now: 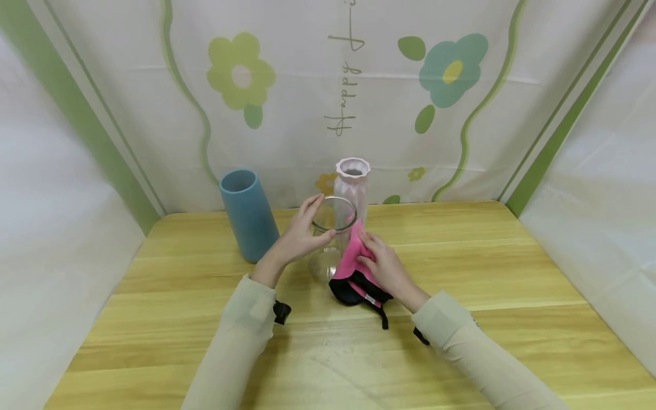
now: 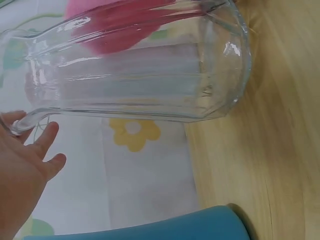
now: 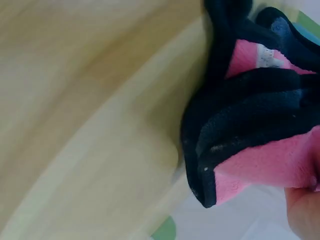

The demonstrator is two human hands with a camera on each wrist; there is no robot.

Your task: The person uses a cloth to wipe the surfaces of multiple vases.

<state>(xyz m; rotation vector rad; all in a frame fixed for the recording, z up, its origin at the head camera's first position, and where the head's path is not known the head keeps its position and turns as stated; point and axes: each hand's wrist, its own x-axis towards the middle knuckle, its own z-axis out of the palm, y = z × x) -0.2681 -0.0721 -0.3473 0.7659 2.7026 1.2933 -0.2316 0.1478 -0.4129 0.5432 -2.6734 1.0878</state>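
A clear glass vase [image 1: 324, 263] stands upright on the table in the head view. My left hand [image 1: 297, 239] holds it at the rim, thumb in front and fingers along the left side. The left wrist view shows the fingertips at the mouth of the vase [image 2: 125, 80]. On the vase's right, my right hand [image 1: 386, 266] pinches a pink cloth [image 1: 352, 253] with black edging, a strap and a white label. The right wrist view shows the cloth's black-trimmed opening [image 3: 245, 105] hanging over the table; most of that hand is out of frame there.
A tall blue vase [image 1: 248, 216] stands left of my left hand. Behind the glass is a pale pink vase [image 1: 353, 185] with a scalloped rim, partly hidden. A printed curtain [image 1: 297, 114] hangs along the back edge of the wooden table [image 1: 487, 250].
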